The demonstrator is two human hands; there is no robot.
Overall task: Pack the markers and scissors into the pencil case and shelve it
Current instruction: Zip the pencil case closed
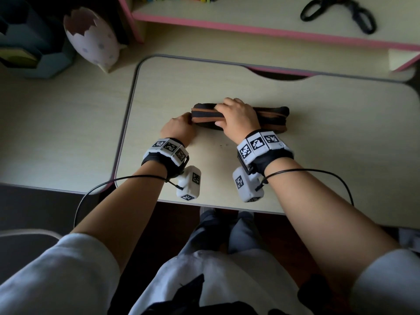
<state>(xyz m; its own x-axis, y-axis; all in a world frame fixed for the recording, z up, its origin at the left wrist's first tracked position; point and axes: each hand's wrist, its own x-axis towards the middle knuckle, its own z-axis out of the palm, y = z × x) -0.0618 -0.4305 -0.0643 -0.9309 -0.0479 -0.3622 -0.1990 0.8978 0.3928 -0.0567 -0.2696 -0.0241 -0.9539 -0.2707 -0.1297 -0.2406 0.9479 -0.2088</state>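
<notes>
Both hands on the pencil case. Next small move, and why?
Probably the left hand pulls the zipper open from the pencil case's left end, which it pinches, while the right hand grips the middle; the scissors lie unpacked on the shelf.

The pencil case point(272, 120) is black with brown stripes running lengthwise, and the scissors point(336, 13) are black. The surface point(295, 169) is pale beige, the shelf point(227, 23) is edged pink, and the egg-shaped holder point(91, 39) is white with faint grey dots.
</notes>
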